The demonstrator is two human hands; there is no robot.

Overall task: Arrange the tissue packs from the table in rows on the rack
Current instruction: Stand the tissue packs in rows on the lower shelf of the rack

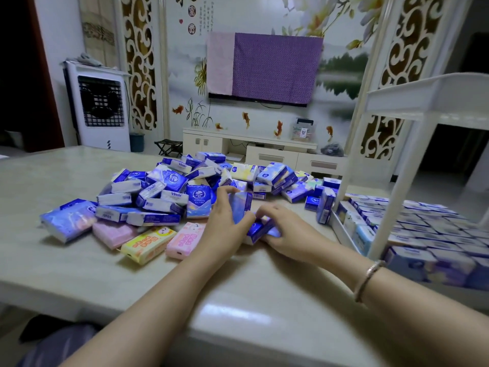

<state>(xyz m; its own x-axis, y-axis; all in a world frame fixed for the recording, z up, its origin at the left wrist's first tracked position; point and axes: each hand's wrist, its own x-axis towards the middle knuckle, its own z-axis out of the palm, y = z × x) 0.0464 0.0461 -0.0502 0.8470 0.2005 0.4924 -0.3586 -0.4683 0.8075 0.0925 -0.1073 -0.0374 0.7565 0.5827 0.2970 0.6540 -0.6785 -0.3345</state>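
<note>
Left hand (225, 221) gripped an upright blue pack (239, 207); right hand (283, 231) grasped flat packs (260, 230) (rack (341, 234) edge just right).

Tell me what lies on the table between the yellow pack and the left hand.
One pink pack lies flat between the yellow pack and the left hand, seen in the head view.

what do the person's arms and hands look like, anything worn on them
Both forearms are bare, with no sleeves in view. The right wrist carries a thin metallic bracelet with a pinkish-silver sheen. The left hand and right hand wear no gloves, and no rings are visible. The left wrist has nothing on it.
</note>
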